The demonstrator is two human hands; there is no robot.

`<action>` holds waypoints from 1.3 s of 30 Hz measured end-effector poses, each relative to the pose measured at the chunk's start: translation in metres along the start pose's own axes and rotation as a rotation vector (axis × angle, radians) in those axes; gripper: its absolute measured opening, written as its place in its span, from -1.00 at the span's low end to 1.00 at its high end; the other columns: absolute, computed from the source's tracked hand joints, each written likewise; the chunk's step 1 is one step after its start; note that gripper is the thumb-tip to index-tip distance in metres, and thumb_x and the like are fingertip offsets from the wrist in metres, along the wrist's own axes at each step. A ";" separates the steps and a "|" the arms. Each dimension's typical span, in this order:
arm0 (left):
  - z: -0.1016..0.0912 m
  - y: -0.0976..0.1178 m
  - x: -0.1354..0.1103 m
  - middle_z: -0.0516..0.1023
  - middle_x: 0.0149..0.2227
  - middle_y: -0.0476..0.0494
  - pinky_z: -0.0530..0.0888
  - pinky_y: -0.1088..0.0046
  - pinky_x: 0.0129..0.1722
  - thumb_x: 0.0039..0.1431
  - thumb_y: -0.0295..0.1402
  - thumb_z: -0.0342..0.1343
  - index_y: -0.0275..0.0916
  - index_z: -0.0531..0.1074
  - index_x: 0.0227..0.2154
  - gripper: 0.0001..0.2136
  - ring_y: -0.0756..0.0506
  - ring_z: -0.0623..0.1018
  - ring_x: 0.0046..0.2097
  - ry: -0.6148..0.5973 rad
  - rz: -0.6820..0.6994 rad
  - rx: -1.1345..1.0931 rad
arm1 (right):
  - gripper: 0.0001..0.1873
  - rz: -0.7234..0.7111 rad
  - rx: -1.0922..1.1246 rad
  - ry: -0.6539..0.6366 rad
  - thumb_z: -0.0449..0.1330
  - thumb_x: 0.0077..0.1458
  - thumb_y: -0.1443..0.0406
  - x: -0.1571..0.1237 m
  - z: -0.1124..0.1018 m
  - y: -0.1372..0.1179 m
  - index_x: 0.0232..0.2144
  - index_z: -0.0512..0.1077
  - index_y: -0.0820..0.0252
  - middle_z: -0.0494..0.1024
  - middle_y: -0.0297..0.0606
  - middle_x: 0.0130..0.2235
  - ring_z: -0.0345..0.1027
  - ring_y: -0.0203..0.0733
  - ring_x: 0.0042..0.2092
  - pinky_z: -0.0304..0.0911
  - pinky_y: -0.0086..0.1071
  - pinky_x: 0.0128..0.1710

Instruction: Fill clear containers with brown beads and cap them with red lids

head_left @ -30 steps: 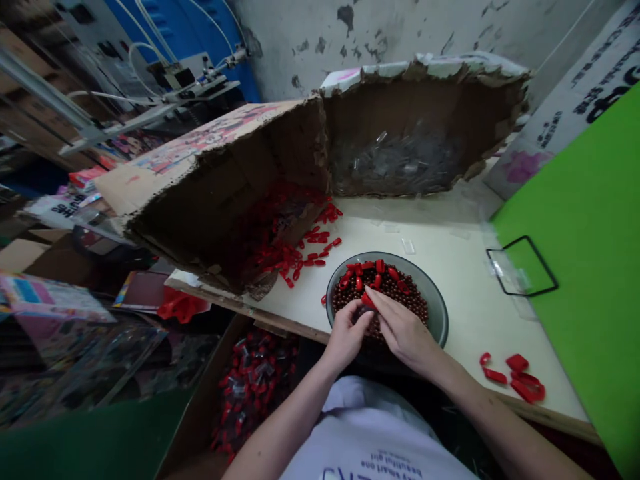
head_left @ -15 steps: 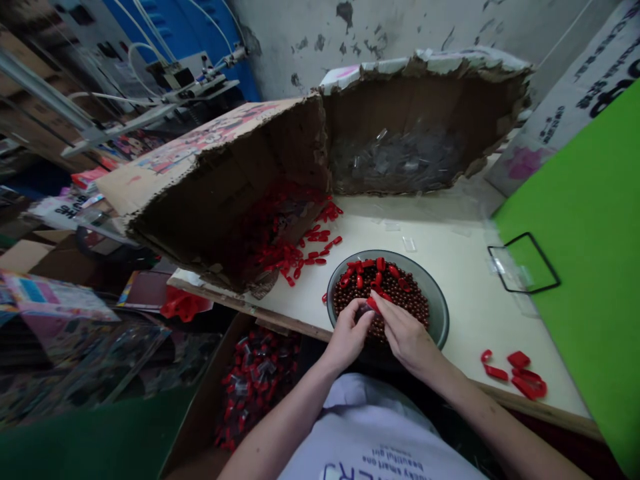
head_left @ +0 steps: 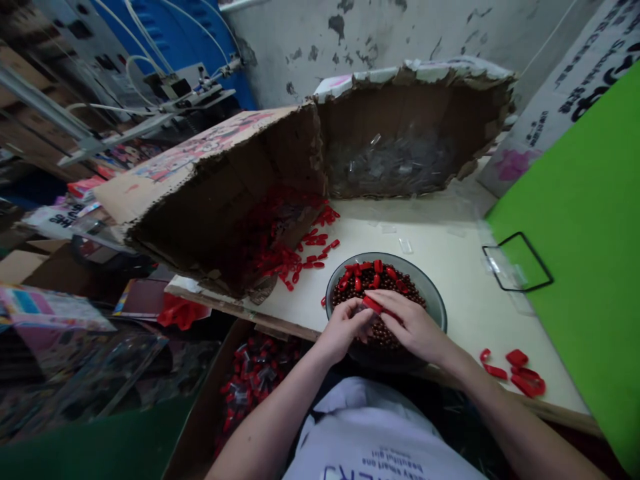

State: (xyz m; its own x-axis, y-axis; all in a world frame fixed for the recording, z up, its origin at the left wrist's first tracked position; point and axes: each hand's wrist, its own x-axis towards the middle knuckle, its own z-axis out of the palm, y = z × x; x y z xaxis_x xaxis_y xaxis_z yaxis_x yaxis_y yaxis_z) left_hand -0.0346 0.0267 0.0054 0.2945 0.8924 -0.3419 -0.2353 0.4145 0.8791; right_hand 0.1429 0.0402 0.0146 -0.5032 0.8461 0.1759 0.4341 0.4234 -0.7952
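A torn cardboard box [head_left: 390,100] stands open on the table [head_left: 450,227], and clear plastic pieces [head_left: 395,167] are heaped inside! A clear black-edged sheet [head_left: 505,270] is laid on a bright green board [head_left: 575,267], while a tubed metal rig [head_left: 195,87] is mounted before a blue panel [head_left: 170,27] — beside a peeling wall [head_left: 400,27].

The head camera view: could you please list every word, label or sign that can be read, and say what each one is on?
"smart one" and "beautiful girl": small upside-down print on the person's pale T-shirt.
Larger blue letters below them on the shirt: cut off by the picture's edge, unreadable.
Black lettering on the white sign at upper right: too blurred to read.
Dark print on the white packet at left: too blurred to read.
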 end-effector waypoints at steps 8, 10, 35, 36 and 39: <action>0.014 -0.004 -0.013 0.54 -0.45 -0.13 0.29 0.61 -0.65 -0.01 -0.10 0.23 -0.32 0.34 -0.35 -0.64 0.08 0.43 -0.59 -0.061 -0.079 -0.196 | -0.52 0.241 0.644 0.301 -0.15 0.29 0.10 0.013 0.008 0.002 0.10 0.34 0.13 0.51 -0.13 0.01 0.39 -0.10 0.00 0.28 -0.11 0.06; 0.019 -0.008 -0.013 0.54 -0.46 -0.12 0.30 0.62 -0.65 0.00 -0.10 0.22 -0.31 0.33 -0.34 -0.64 0.08 0.43 -0.59 -0.007 -0.044 -0.249 | -0.49 0.257 0.665 0.465 -0.20 0.29 0.08 0.013 0.015 -0.001 0.06 0.36 0.16 0.51 -0.10 -0.02 0.40 -0.09 -0.02 0.28 -0.10 0.05; 0.037 0.002 -0.025 0.26 -0.70 0.02 0.16 0.53 -0.57 0.23 -0.05 -0.11 -0.26 0.26 -0.68 -0.52 0.06 0.24 -0.61 0.016 0.080 0.485 | -0.42 0.196 0.803 0.143 -0.23 0.28 -0.01 0.017 0.013 -0.036 0.10 0.35 0.09 0.54 -0.20 -0.14 0.40 -0.12 -0.03 0.21 -0.17 0.11; 0.037 0.005 -0.027 0.26 -0.71 0.02 0.16 0.53 -0.56 0.24 -0.07 -0.11 -0.26 0.26 -0.69 -0.53 0.06 0.25 -0.60 -0.008 0.085 0.515 | -0.44 0.191 0.792 0.113 -0.21 0.28 -0.01 0.015 0.012 -0.038 0.10 0.34 0.08 0.54 -0.21 -0.16 0.41 -0.12 -0.04 0.22 -0.17 0.09; 0.037 0.009 -0.034 0.26 -0.72 0.02 0.17 0.51 -0.54 0.24 -0.12 -0.12 -0.25 0.24 -0.70 -0.54 0.04 0.25 -0.60 -0.024 0.092 0.569 | -0.46 0.208 0.813 0.045 -0.19 0.28 0.01 0.010 0.013 -0.042 0.11 0.33 0.09 0.54 -0.21 -0.19 0.42 -0.12 -0.08 0.25 -0.16 0.06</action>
State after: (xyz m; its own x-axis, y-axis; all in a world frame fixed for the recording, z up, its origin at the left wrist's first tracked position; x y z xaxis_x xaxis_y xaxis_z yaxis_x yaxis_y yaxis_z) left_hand -0.0126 -0.0064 0.0368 0.3185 0.9132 -0.2542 0.2726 0.1686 0.9472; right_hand 0.1098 0.0262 0.0425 -0.4345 0.9006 -0.0114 -0.1679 -0.0934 -0.9814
